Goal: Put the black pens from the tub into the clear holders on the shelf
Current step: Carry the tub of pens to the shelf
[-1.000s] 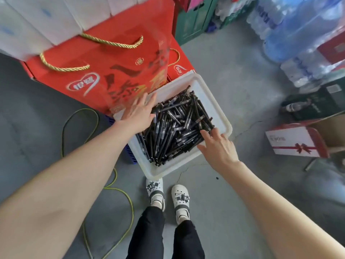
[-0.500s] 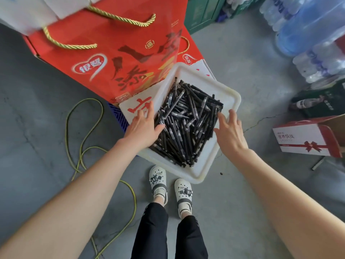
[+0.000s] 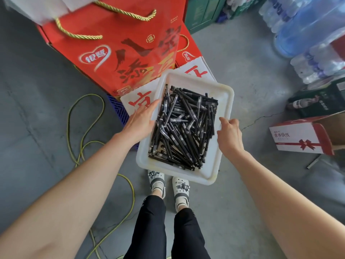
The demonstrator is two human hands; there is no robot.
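A white plastic tub point(image 3: 223, 128) full of several black pens point(image 3: 183, 128) hangs above the floor, over my shoes. My left hand point(image 3: 141, 121) grips the tub's left rim, with its fingers stretched along the edge toward the far corner. At the right rim my right hand point(image 3: 230, 134) holds on, its fingers curled under the edge. The tub's far end lies over a white box with red characters point(image 3: 139, 100). No clear holders or shelf are in view.
A big red gift bag point(image 3: 119, 51) with gold rope handles stands just behind the tub. A yellow-green hose point(image 3: 82, 128) loops on the concrete floor at the left. At the right are a red-and-white gift box point(image 3: 298, 140), a dark carton point(image 3: 321, 101) and packs of water bottles point(image 3: 317, 60).
The tub has swung clockwise and come toward me, off the boxes and over my shoes. Both hands stayed on its rims.
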